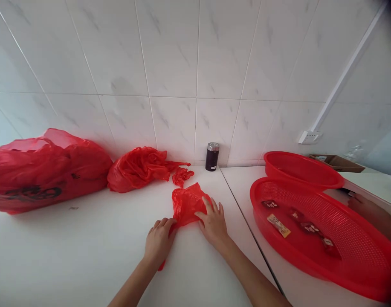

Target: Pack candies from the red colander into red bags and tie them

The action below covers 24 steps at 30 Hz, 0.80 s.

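A small red plastic bag lies flattened on the white table, in the middle. My right hand rests flat on the bag's right side with its fingers spread. The lower left edge of the bag is pinched by my left hand, whose fingers are curled over the plastic. A thin tail of the bag runs down under my left wrist.
A big stuffed red bag lies at the far left, and a crumpled red bag is by the tiled wall. A dark jar stands behind. Two red mesh baskets with several small packets sit at the right. Another person's hand shows behind them.
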Available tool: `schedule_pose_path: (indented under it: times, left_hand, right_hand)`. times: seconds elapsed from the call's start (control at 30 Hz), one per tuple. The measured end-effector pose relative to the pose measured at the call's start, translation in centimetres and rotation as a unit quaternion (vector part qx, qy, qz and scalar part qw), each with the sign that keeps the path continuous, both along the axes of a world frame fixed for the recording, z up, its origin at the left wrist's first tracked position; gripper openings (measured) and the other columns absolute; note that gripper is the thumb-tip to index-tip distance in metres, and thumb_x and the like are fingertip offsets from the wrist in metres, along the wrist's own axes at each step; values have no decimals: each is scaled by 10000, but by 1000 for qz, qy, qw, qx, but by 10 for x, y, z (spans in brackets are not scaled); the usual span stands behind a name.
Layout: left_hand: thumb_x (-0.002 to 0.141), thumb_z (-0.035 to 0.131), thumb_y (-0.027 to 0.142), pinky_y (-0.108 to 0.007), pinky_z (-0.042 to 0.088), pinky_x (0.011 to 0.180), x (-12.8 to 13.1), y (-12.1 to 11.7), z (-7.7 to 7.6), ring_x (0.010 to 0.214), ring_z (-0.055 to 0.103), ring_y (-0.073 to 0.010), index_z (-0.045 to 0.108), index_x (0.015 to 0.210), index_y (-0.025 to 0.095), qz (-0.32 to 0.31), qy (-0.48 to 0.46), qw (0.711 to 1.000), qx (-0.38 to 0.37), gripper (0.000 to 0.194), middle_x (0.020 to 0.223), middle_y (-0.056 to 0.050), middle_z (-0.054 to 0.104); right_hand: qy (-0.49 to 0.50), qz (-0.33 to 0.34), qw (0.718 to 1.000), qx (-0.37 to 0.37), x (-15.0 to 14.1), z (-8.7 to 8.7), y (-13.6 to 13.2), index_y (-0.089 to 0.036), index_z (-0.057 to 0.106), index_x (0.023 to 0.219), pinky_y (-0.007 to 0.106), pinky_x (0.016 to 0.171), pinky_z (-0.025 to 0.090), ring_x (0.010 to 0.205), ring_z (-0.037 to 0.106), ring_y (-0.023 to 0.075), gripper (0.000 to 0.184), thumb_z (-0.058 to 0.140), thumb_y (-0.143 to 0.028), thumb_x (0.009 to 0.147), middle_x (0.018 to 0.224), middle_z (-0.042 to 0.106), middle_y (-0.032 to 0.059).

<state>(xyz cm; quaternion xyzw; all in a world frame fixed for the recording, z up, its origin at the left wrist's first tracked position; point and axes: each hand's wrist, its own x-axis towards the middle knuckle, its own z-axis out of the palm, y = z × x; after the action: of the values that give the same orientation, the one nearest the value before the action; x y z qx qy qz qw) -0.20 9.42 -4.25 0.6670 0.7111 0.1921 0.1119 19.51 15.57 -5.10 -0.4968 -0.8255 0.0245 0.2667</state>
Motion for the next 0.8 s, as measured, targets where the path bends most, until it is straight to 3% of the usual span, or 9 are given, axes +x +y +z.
schedule_pose_path:
  times: [0.1,0.27,0.33,0.4,0.47,0.57,0.63,0.73,0.8]
  left_hand:
    - [876,417,295,-329,400,786,-13,-4,2,1016,542,-245,659,999,258,47,-54,997,20,274,1098,-50,649]
    - [781,515,249,-357,420,764,-55,7,16,953,587,-288,667,908,251,151,-198,968,35,198,950,-71,681]
    - [764,526,234,-332,464,740,-68,12,22,914,625,-261,653,891,236,159,-297,941,27,179,910,-60,697]
    - [772,519,221,-305,505,720,-73,14,27,877,655,-224,639,894,210,146,-399,905,20,171,927,-63,707]
    - [763,543,195,-286,528,709,-74,14,30,827,668,-195,626,897,183,132,-480,867,19,159,916,-75,706]
    - [736,599,167,-251,531,654,-72,9,37,717,654,-157,610,897,166,125,-557,821,11,161,824,-61,681]
    - [745,617,192,-230,518,596,-70,1,46,655,631,-137,601,911,174,116,-589,799,-12,167,777,-34,654]
    - [777,646,274,-221,481,555,-68,-18,64,641,604,-132,581,972,224,35,-624,773,-108,211,783,-4,635]
    - [797,648,318,-219,466,593,-68,-30,75,696,598,-133,564,1043,279,-68,-605,772,-181,263,857,7,643]
  right_hand:
    - [53,12,993,-107,0,2,12,-276,686,997,428,992,338,1076,566,235,366,467,-47,814,1125,642,49]
    - [161,0,972,-170,8,20,18,-274,516,1101,267,688,471,777,631,148,353,369,-83,844,958,653,-2]
    - [280,65,924,-252,9,34,10,-278,440,1121,237,602,466,690,615,130,274,353,-165,888,910,636,-13]
    - [395,159,835,-349,12,51,-2,-289,406,1137,230,570,457,661,595,125,235,380,-251,906,895,617,-17]
    - [411,234,787,-396,16,68,-14,-288,460,1117,238,595,458,685,578,125,220,446,-315,898,907,604,-13]
    - [259,263,845,-386,27,84,-25,-247,619,974,246,627,456,714,564,133,166,514,-321,869,931,591,12]
    - [120,202,905,-354,36,87,-27,-261,658,996,243,569,431,651,551,126,218,494,-249,853,967,576,28]
    - [-71,55,965,-247,48,87,-25,-345,459,1335,243,537,374,632,556,142,618,490,-103,767,1032,534,54]
    - [-178,-7,965,-191,56,91,-23,-342,254,1453,248,547,349,680,579,178,853,511,-43,696,1086,508,83]
